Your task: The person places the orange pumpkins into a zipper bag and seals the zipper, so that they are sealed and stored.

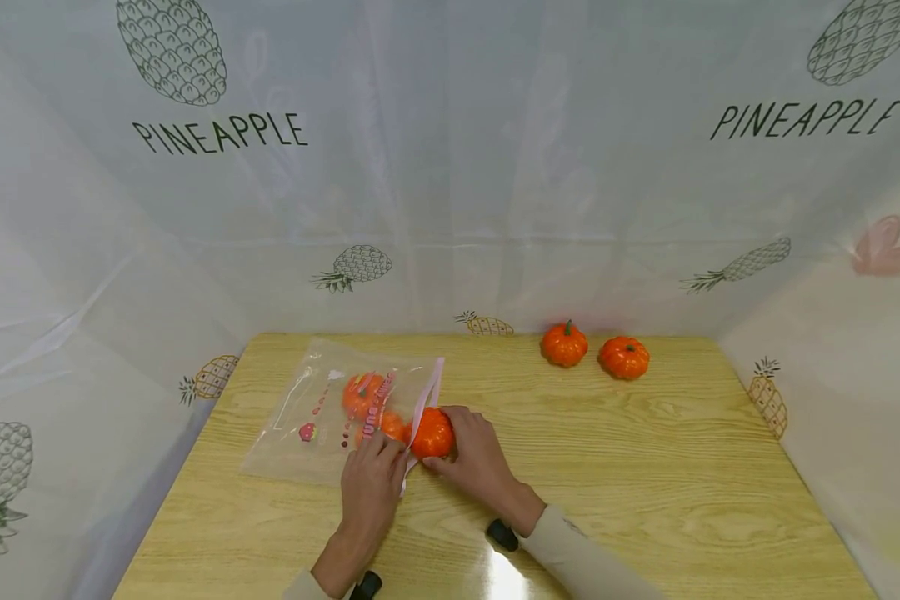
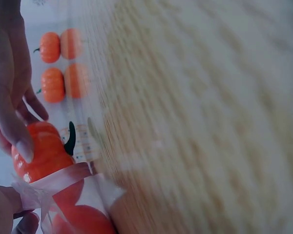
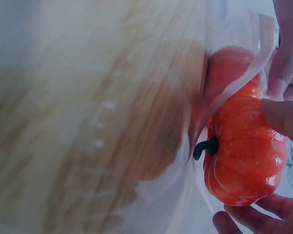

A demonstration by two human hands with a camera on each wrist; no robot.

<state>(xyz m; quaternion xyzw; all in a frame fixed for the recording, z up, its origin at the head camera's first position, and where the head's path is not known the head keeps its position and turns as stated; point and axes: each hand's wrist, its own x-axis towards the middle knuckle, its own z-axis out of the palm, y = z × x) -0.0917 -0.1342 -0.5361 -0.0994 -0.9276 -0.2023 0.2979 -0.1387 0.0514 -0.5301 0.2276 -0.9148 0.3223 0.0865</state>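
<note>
A clear zip bag (image 1: 288,446) with a pink edge and printed lettering lies flat at the left of the table in the head view. Inside it are orange toy pumpkins, one farther back (image 1: 363,395) and one near the mouth (image 1: 392,425). My left hand (image 1: 372,483) pinches the bag's pink edge at the near side of the opening. My right hand (image 1: 483,457) grips another orange pumpkin (image 3: 246,151) between thumb and fingers, right at the bag's mouth. In the right wrist view its green stem (image 3: 206,147) points toward the tabletop, and the pink edge (image 3: 241,80) runs alongside it.
Two more orange pumpkins, one with an upright stem (image 1: 565,344) and one to its right (image 1: 625,358), sit at the back right of the wooden table (image 1: 645,483). A pineapple-printed sheet (image 1: 450,183) encloses the back and sides.
</note>
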